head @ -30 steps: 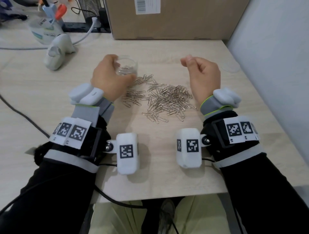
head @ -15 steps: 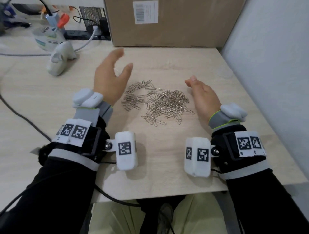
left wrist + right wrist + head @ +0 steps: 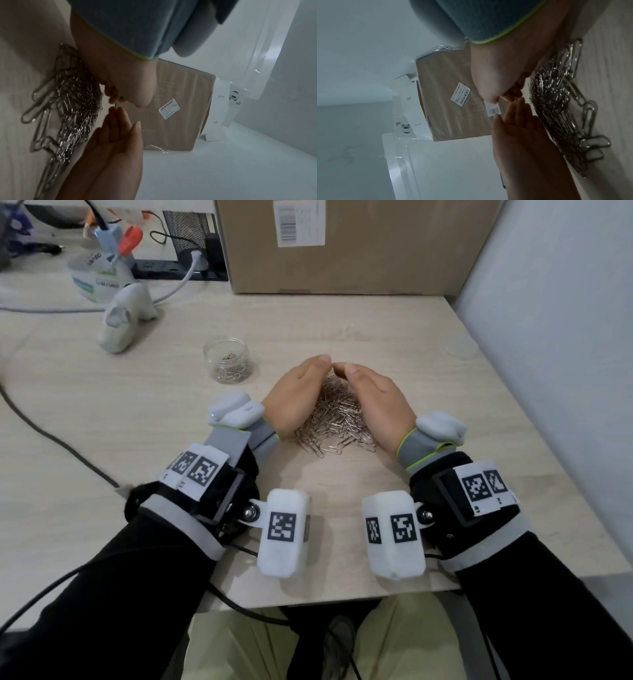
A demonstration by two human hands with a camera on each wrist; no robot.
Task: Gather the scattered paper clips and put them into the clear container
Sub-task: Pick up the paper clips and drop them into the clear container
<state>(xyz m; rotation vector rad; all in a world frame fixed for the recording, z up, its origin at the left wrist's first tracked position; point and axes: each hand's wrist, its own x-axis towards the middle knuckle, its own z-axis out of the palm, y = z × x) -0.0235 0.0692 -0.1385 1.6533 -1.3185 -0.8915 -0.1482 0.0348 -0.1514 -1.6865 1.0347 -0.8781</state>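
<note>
The step in hand is the gathering: both hands stand on edge on the light wooden desk and cup the paper clips into 1 heap between the palms. The left hand has its fingers straight and held side by side, curved only slightly inward, gripping nothing. The right hand mirrors it, fingers together and pressing against the far side of the heap. In the head view the 2 sets of fingertips almost meet at the far end; the left wrist view shows a small gap there. A loose fringe of clips spills out on the near side, between the wrists.

The clear container stands upright and uncovered on the desk, to the left of the left hand and a little farther away, apart from the heap, with a thin layer of clips already in its bottom. So most of the job is judged to be ahead. The next move calls for closing the fingers under or around a bunch of clips, lifting it without shedding, and carrying it left over the narrow mouth of the container; the near fringe will likely need a 2nd sweep.

Going down in size around them: the large cardboard box closes the far side of the desk, the grey wall the right. A white handheld device lies beyond the container, with a white cable behind it. Nothing stands between the heap and the container.
</note>
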